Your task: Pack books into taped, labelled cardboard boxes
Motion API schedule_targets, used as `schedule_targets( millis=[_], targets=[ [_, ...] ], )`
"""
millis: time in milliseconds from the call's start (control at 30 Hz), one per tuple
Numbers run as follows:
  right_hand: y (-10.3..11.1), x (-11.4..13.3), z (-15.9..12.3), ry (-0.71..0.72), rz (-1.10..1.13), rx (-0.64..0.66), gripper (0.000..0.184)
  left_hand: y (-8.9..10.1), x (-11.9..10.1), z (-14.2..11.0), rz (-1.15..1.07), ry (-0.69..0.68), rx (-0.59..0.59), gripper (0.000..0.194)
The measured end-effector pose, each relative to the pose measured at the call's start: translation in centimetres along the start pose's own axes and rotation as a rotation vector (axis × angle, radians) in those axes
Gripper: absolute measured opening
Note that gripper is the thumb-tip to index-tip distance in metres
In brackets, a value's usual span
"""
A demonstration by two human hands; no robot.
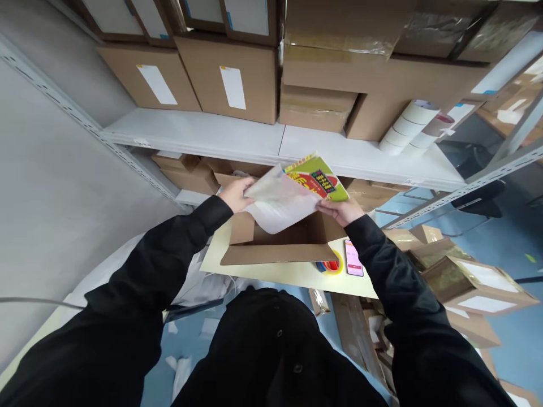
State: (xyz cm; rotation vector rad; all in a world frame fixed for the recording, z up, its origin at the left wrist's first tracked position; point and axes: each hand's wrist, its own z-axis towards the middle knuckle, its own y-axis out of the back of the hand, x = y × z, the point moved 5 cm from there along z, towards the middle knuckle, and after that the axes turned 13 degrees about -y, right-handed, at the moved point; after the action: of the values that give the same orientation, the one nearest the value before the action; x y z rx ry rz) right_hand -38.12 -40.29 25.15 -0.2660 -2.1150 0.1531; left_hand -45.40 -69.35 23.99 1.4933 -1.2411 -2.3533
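Above an open cardboard box [280, 253] I hold a sheet of white translucent foam wrap [280, 200] with both hands. A green, red and yellow printed packet [318, 176], flat like a booklet, sticks out of the wrap at its upper right; the rest of it is covered. My left hand [238, 195] pinches the wrap's left edge. At the lower right, my right hand [339, 210] grips the wrap and the packet's lower edge together. The box's near flap is folded outward toward me.
On the pale table [263, 273] a roll of tape [333, 264] and a phone [353, 257] lie right of the box. A white shelf [237, 133] behind carries stacked cartons [237, 79] and label rolls [409, 127]. More boxes [479, 282] are piled at the right.
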Motion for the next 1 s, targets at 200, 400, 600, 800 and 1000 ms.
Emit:
schedule_targets(
  millis=[200, 400, 600, 800, 1000],
  targets=[
    [2.9, -2.0, 0.4, -0.127, -0.255, -0.059, 0.040, -4.2, 0.7, 0.2, 0.223, 0.055, 0.225, 0.025],
    [2.7, -2.1, -0.7, -0.012, -0.796, -0.085, 0.049, -5.8, 0.5, -1.3, -0.173, 0.044, 0.215, 0.073],
    [7.7, -1.8, -2.8, 0.194, -1.127, -0.556, 0.076, -4.5, 3.9, -6.6, 0.171, 0.141, 0.185, 0.057],
    [6.1, -5.8, -1.6, 0.096, -0.892, -0.117, 0.075, -7.4, 6.0, -9.4, 0.147, 0.200, 0.279, 0.087],
    [5.5, -8.1, -0.9, 0.065, -1.157, 0.148, 0.046, -6.3, 7.1, -11.7, -0.113, 0.013, 0.270, 0.080]
  ],
)
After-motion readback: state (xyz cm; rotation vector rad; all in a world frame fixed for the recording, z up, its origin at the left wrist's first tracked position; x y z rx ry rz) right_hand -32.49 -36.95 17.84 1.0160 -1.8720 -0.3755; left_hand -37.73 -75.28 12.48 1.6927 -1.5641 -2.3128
